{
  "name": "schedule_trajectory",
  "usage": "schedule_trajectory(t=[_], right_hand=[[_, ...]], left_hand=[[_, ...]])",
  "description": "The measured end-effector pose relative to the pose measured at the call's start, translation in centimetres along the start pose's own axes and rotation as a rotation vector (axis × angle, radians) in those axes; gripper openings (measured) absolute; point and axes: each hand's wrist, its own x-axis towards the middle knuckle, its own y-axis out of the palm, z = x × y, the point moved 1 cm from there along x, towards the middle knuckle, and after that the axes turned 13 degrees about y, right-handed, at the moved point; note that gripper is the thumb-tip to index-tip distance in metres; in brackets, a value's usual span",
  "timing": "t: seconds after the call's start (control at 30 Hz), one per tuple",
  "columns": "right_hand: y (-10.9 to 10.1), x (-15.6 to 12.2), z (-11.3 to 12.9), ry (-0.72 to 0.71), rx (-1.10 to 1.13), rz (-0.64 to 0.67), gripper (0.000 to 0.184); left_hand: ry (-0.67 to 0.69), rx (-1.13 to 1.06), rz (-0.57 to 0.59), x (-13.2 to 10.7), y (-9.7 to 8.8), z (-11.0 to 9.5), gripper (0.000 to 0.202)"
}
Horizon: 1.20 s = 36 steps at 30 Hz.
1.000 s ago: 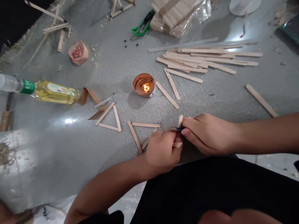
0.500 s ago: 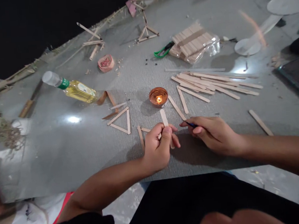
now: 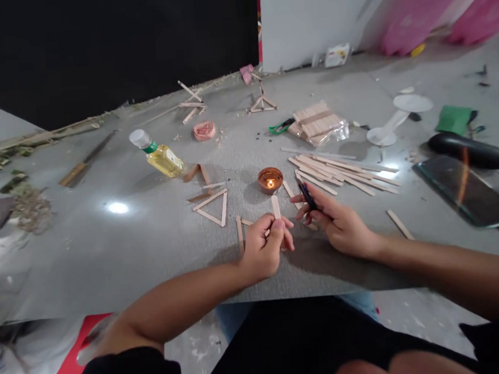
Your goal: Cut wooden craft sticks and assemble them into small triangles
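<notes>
Left hand [image 3: 265,246] fingers are closed round a popsicle stick [image 3: 276,206], upright just short of the lit tealight candle [image 3: 270,180] — a forward tilt could scorch it. Right hand [image 3: 336,223] pinches a dark pen-like tool [image 3: 307,195] near the flame too.

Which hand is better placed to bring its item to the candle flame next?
Likely left: the left hand holds a wooden stick upright, its tip just short of the candle. The right hand's dark tool sits off to the side.
</notes>
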Motion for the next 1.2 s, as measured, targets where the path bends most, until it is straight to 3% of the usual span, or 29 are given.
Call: schedule_trajectory(t=[0.3,0.5,0.8,1.2], right_hand=[[-0.6,2.5,-0.6,-0.152,0.039,-0.131,0.06],[-0.3,3.3,-1.1,-0.182,0.045,-0.115,0.057],[0.1,2.8,-1.3,-0.242,0.056,-0.024,0.054],[0.4,0.7,-1.6,-0.294,-0.04,-0.018,0.049]], left_hand=[[0.121,0.048,-0.084,0.7,0.5,0.3,0.052],[0.141,0.059,-0.108,1.6,0.5,0.4,0.058],[0.057,0.034,-0.09,1.3,1.1,0.4,0.06],[-0.057,0.002,-0.005,0.2,2.2,0.1,0.054]])
